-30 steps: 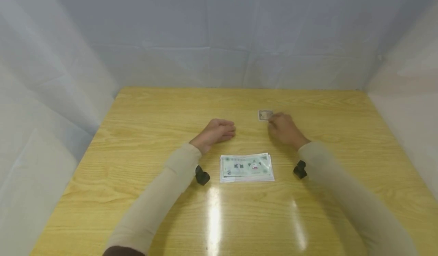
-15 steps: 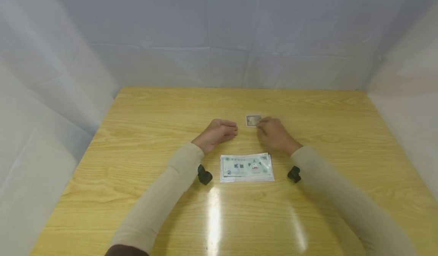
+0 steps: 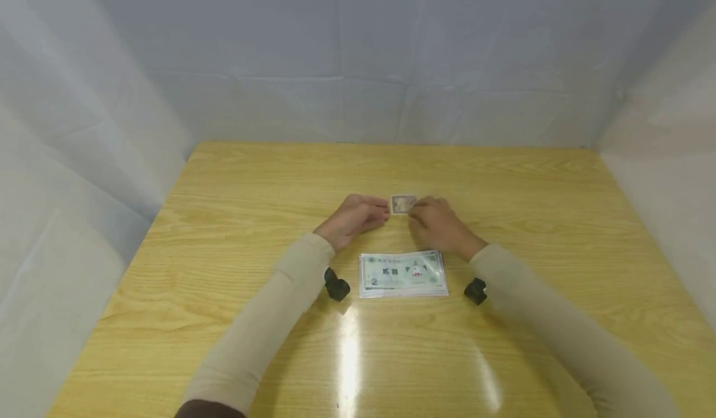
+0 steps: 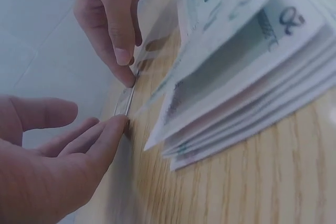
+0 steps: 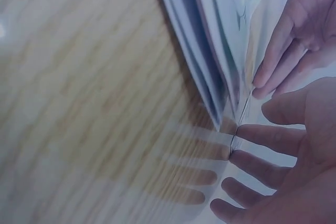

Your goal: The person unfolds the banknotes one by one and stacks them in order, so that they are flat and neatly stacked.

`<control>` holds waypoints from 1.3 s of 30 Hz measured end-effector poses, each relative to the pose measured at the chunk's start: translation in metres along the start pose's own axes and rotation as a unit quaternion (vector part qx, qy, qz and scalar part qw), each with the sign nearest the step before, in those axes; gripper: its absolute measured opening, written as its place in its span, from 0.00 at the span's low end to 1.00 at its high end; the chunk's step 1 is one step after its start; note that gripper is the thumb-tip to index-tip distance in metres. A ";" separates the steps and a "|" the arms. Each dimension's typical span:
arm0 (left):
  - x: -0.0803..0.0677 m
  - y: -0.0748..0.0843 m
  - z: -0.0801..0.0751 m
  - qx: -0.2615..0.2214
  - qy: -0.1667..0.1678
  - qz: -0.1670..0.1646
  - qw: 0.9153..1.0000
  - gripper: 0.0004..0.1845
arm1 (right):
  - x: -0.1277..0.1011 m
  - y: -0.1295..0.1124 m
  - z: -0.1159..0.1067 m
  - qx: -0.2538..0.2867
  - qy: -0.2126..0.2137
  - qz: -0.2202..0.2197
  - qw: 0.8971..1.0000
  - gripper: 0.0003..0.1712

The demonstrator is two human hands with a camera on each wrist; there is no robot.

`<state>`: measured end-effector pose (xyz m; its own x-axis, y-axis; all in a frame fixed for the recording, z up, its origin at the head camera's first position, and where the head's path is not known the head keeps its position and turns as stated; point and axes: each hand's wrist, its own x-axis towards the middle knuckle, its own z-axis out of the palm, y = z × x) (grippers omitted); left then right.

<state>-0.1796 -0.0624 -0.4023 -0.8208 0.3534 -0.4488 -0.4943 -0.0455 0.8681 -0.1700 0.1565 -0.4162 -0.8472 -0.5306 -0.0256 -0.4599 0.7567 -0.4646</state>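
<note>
Left hand (image 3: 358,216) rests on table (image 3: 235,219) just left of centre, fingers loosely curled, tips touching left edge of small card (image 3: 403,204); plenty of bare wood to its left. Card lies flat, mid-table, between both hands, long axis left-right, face up. Right hand (image 3: 436,224) pinches card's right edge w/ fingertips. Stack of banknotes (image 3: 404,273) sits near side of the hands, long axis left-right, close but apart from card. Wide room right and far side to table edge.
</note>
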 end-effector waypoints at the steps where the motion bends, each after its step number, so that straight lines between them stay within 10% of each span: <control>1: 0.000 0.000 0.000 -0.006 0.000 -0.002 1.000 0.23 | 0.000 -0.001 0.000 0.002 -0.001 -0.001 1.000 0.19; 39: 0.002 0.000 0.004 -0.103 0.033 -0.005 0.994 0.25 | -0.001 -0.014 0.002 0.042 0.004 0.005 0.999 0.20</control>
<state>-0.1802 -0.0579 -0.4027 -0.8294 0.2926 -0.4759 -0.5448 -0.2343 0.8052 -0.1621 0.1462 -0.4111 -0.8535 -0.5205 -0.0231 -0.4284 0.7264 -0.5375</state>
